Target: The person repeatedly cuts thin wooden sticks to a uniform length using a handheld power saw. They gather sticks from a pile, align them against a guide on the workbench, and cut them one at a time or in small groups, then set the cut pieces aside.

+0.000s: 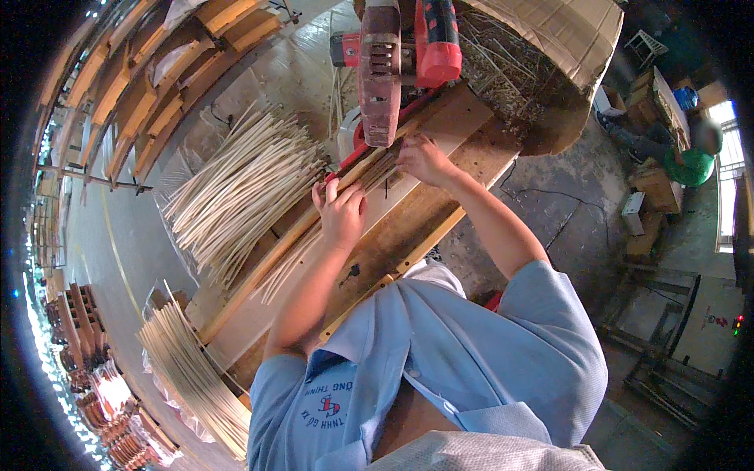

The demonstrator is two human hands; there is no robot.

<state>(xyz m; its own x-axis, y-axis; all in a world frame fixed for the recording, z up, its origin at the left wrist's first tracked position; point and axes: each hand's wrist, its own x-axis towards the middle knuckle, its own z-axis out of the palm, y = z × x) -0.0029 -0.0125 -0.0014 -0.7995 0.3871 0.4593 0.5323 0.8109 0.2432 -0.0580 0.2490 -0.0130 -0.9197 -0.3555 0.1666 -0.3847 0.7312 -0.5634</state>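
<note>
A small bunch of thin wooden sticks [290, 263] lies slantwise along a wooden fence strip [258, 279] on the workbench. My left hand [343, 216] is closed over this bunch, its fingertips against the strip. Farther right, my right hand [425, 162] has its fingers bent around the far ends of the sticks, partly hiding them. Just beyond both hands stands a red and black power saw [381, 86], its dusty guard close to my right fingers. The blade itself is hidden from sight.
A large pile of pale sticks [247, 192] lies left of the strip, and another bundle [192, 377] sits nearer. Behind the saw is a cardboard box [569, 35] with stick offcuts. Curved wooden parts [161, 86] fill a rack at far left. A person in green [691, 165] sits far right.
</note>
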